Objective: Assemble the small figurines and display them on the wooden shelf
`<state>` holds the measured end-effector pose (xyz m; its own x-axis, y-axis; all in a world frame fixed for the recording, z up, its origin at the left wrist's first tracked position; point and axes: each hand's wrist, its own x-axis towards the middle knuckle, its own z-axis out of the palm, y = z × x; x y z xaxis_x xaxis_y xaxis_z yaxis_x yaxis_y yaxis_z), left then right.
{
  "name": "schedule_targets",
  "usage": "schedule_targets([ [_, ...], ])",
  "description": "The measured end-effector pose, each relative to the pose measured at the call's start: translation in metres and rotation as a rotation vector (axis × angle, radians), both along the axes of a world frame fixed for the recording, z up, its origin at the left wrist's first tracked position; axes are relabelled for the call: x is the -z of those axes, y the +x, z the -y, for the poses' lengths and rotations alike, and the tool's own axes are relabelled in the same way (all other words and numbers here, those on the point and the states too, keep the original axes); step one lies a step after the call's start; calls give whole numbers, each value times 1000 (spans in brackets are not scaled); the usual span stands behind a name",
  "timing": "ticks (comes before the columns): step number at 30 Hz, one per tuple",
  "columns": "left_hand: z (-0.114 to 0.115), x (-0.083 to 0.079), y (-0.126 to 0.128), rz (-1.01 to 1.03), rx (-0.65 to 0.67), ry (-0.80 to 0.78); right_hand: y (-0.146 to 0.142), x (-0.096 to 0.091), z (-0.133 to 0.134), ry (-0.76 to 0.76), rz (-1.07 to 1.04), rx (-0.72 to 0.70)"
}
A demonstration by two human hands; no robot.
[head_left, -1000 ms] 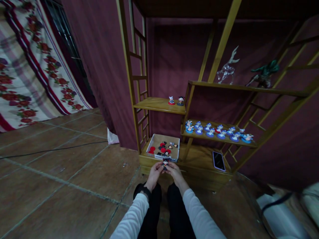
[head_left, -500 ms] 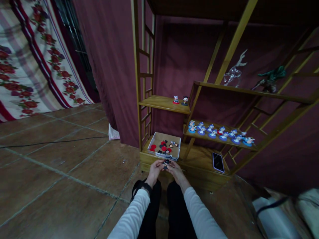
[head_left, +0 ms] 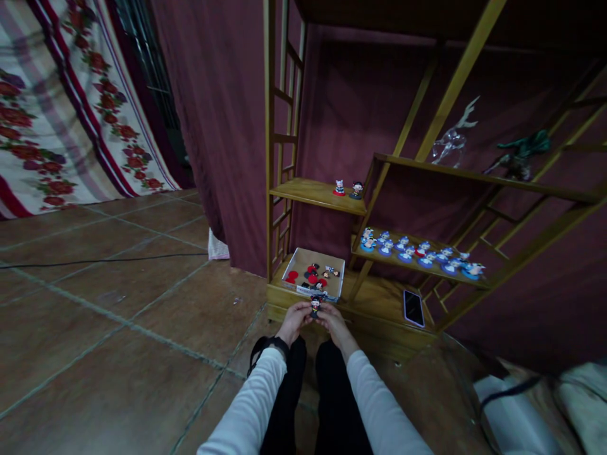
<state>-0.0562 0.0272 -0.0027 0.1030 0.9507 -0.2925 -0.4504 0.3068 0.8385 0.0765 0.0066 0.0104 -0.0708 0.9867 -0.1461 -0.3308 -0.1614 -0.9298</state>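
Observation:
A small dark-haired figurine point(head_left: 315, 306) on a dark base is held upright between my two hands, in front of the shelf unit's lower drawer. My left hand point(head_left: 296, 317) grips it from the left, fingers closed. From the other side my right hand point(head_left: 333, 320) pinches it too. Just beyond them a shallow white box point(head_left: 341, 285) sits on the lowest shelf. Inside lie red discs point(head_left: 292, 276), dark discs and several loose figurine parts point(head_left: 331, 271).
Two figurines point(head_left: 348, 189) stand on the upper left shelf. Rows of blue-based figurines point(head_left: 406, 253) fill the middle shelf. A phone point(head_left: 413, 308) lies at the lower right. Above are a clear deer figure point(head_left: 449, 144) and a green sculpture point(head_left: 519, 153). A cable point(head_left: 118, 260) crosses the floor.
The figurine has tilted more upright, so its front and base show more clearly between my hands. The camera view has shifted slightly.

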Motion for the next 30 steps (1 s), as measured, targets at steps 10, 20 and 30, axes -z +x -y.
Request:
schedule_targets([
  [10,3,-2,4,-3,-22,-8,-6,1,-1,35,89,49],
  [20,3,0,5,-15,-32,18,-7,5,-3,30,78,83],
  [30,5,-5,3,12,6,-4,-6,4,-4,28,-3,78],
])
